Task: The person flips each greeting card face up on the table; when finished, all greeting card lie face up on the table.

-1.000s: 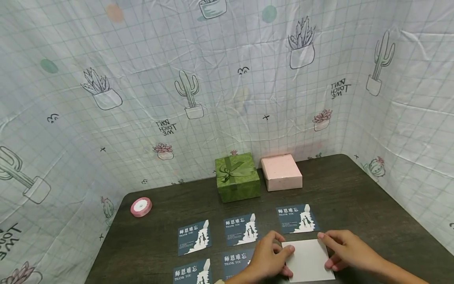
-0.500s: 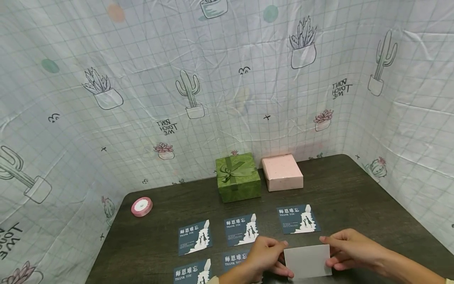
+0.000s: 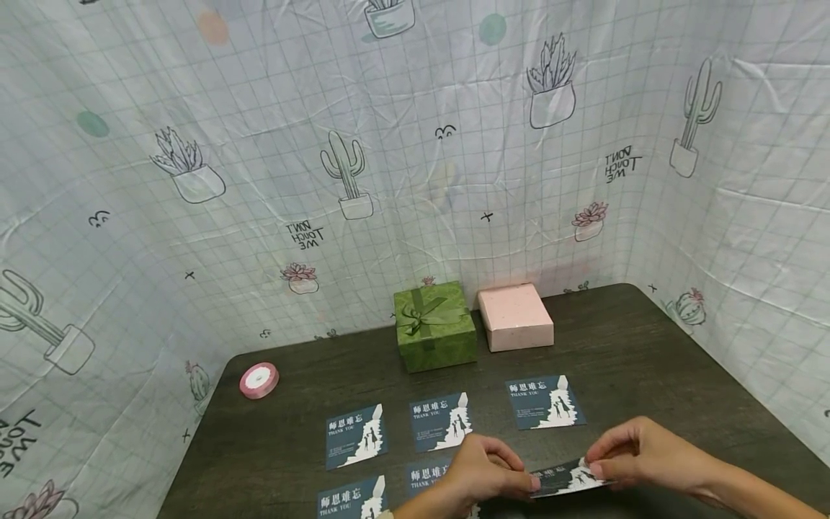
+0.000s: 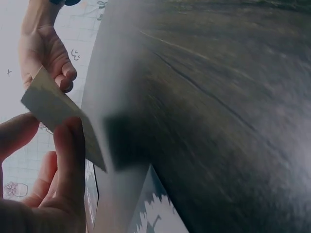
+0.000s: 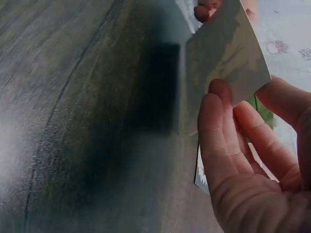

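Observation:
Both hands hold one dark blue and white thank-you card by its opposite side edges, low over the front of the dark table. My left hand pinches its left edge between thumb and fingers; my right hand pinches the right edge. In the head view the printed face shows foreshortened, tilted steeply. From the left wrist view the card's plain pale back appears above the tabletop, its shadow below. Just beyond the hands lies a matching card, and another card is partly hidden by the left hand.
More matching cards lie face up to the left, among them one card beside another card. Along the back stand a green gift box with a bow and a pink box. A pink ribbon roll sits back left.
The held card showed its blank side flat toward the head camera; both hands have turned it over, so its printed face now shows at a slant. Other things stayed put.

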A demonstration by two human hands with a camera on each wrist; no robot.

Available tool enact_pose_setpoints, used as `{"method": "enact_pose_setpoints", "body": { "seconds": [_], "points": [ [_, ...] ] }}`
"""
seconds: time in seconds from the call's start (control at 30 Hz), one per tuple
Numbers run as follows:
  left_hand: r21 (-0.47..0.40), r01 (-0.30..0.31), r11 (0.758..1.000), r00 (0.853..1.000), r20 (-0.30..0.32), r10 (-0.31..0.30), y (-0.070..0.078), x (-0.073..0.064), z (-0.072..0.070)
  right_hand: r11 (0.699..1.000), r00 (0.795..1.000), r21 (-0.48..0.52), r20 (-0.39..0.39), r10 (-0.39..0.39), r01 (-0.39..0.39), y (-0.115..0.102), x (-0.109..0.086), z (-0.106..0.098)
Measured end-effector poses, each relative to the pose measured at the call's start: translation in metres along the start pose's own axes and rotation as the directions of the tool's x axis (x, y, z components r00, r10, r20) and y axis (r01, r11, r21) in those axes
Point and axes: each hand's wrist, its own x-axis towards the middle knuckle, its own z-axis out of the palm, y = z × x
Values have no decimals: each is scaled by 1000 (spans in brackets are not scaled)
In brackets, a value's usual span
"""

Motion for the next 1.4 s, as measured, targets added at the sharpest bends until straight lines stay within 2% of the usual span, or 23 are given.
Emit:
{"method": "enact_pose_setpoints", "body": {
  "seconds": [0.07,0.13,0.2,0.27,0.33,0.43,0.47,0.57,0.63,0.67,0.77,0.93,1.03,1.17,1.23,1.33,1.4],
  "points": [
    [95,-38,995,999,-12,40,1,0,-1,997,999,-51,-1,-52,52,2,2,1],
    [231,-81,969,996,-27,89,2,0,-2,990,996,-112,-11,-86,84,3,3,3],
    [338,-120,933,991,-21,135,1,0,-2,975,993,-195,-41,-114,104,6,3,7],
    [421,-167,892,983,0,184,0,1,-1,959,990,-269,-84,-109,83,8,2,10],
    [470,-216,856,973,35,227,-2,0,0,935,986,-348,-126,-113,62,10,0,13],
    [532,-291,795,953,90,289,-4,-1,2,890,973,-442,-131,-190,114,13,0,17],
    [566,-309,764,946,101,308,-5,0,2,871,964,-468,-123,-234,152,15,1,18],
    [668,-366,648,917,141,372,-6,1,3,810,934,-527,-80,-347,256,19,4,21],
    [725,-394,564,896,166,413,-8,3,3,785,923,-545,-52,-381,293,21,6,23],
    [746,-406,528,885,177,430,-9,4,4,784,925,-546,-44,-377,294,22,7,24],
    [783,-419,460,869,199,453,-12,5,4,788,942,-556,-29,-335,264,21,7,26],
    [843,-391,370,871,208,445,-12,5,6,806,967,-557,-24,-255,199,19,6,26],
    [858,-386,340,873,222,434,-10,4,7,831,979,-534,-25,-201,157,16,5,28],
    [865,-370,337,886,220,409,-7,3,7,848,988,-519,-35,-148,109,12,5,30],
    [867,-364,340,891,218,398,-6,3,7,846,990,-525,-44,-136,93,10,6,31],
    [874,-360,326,892,220,396,-4,3,7,840,991,-539,-63,-114,63,8,8,32],
    [881,-347,321,897,212,387,-4,3,8,834,991,-548,-63,-120,66,9,8,32]
  ]
}}
